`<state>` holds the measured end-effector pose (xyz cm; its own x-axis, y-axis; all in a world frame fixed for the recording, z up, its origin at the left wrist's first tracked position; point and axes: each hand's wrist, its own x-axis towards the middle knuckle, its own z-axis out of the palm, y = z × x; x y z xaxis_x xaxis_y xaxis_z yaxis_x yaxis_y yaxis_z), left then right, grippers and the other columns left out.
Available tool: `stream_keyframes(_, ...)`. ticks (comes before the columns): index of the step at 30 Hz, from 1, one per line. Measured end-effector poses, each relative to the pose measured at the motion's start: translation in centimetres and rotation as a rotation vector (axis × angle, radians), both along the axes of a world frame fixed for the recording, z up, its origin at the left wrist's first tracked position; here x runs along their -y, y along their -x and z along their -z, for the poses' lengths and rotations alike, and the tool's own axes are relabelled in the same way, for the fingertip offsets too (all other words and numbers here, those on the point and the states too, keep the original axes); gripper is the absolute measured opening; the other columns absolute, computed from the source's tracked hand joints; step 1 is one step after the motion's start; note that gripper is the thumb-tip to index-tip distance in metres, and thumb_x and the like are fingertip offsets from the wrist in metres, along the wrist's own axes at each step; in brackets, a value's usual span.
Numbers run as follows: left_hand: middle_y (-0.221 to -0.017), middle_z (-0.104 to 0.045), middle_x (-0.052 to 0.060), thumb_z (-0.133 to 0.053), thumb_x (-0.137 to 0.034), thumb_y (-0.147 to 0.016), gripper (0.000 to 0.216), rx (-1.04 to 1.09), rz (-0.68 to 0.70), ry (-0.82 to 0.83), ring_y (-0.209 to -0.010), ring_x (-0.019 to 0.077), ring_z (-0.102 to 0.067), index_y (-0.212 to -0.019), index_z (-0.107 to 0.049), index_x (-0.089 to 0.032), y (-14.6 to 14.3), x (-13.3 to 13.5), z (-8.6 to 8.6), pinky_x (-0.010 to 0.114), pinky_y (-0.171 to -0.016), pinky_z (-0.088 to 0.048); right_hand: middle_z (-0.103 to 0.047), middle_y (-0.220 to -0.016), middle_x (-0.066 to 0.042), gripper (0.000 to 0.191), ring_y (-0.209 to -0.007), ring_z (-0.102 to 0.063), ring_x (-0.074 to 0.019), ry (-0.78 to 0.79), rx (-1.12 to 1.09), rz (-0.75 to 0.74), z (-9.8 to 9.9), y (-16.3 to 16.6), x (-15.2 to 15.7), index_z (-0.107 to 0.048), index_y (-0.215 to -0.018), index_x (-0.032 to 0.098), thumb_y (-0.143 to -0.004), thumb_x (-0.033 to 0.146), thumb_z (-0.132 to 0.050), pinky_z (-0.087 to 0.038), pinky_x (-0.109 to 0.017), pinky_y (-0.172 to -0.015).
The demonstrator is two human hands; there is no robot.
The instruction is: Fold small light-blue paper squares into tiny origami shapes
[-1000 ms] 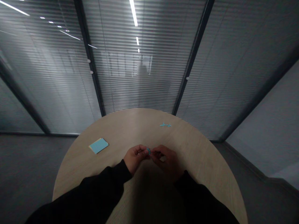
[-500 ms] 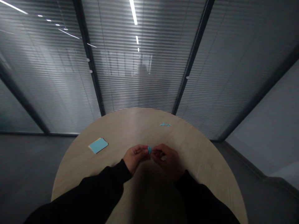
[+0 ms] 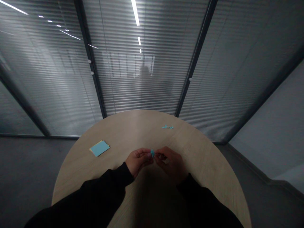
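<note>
Between my hands, above the middle of the table, is a small folded piece of blue paper. My left hand pinches its left side with thumb and fingertips. From the other side, the closed fingertips of my right hand pinch its right edge. The paper's folds are too small and dim to make out. Farther back on the table, a little to the right, lie small pointed pieces of folded blue paper. A stack of blue paper sheets with a yellowish edge beneath lies to the left.
A round wooden table spreads under both forearms. Beyond its far edge stand glass panels with blinds between dark frames. A pale wall rises at the right, and grey floor surrounds the table.
Almost nothing differs. Both hands keep their pinch on the small blue paper, which has turned or shifted very slightly. The stack and the far pieces lie where they were.
</note>
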<state>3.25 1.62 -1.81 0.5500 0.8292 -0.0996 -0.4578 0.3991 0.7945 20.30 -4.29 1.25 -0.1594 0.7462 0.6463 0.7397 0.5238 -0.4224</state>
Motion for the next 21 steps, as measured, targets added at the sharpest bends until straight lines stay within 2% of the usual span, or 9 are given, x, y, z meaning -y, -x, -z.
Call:
stream_keyframes(6,-0.078,-0.073,0.006,-0.088,-0.023,-0.060,0.037,0.038,-0.004,-0.008,-0.070,0.0139,-0.069,-0.085,-0.064,-0.010,-0.01,0.08,-0.09,0.026,-0.074,-0.055,-0.061,-0.073,-0.002,0.007,-0.062,-0.056,-0.0134,-0.039,0.069,0.010,-0.07,0.47,0.02,-0.060,-0.083,0.020,-0.088,0.025,-0.057,-0.045,-0.025,-0.060)
stream_keyframes(16,-0.078,-0.071,0.003,-0.089,-0.025,-0.059,0.039,0.040,-0.001,-0.039,-0.070,0.0123,-0.068,-0.083,-0.062,-0.011,-0.03,0.08,0.00,0.027,-0.075,-0.054,-0.066,-0.081,-0.004,0.015,-0.070,-0.060,-0.0141,-0.050,0.092,-0.025,-0.04,0.25,0.18,-0.062,-0.091,0.021,-0.096,0.027,-0.050,-0.048,-0.025,-0.066)
stream_keyframes(21,-0.075,-0.070,0.003,-0.088,-0.026,-0.060,0.039,0.013,0.002,-0.060,-0.068,0.0125,-0.067,-0.084,-0.061,-0.012,-0.09,0.29,-0.30,0.028,-0.074,-0.054,-0.065,-0.076,-0.003,0.011,-0.067,-0.059,-0.0140,-0.136,0.138,0.052,-0.44,0.69,0.35,-0.062,-0.086,0.020,-0.091,0.020,-0.053,-0.047,-0.025,-0.065)
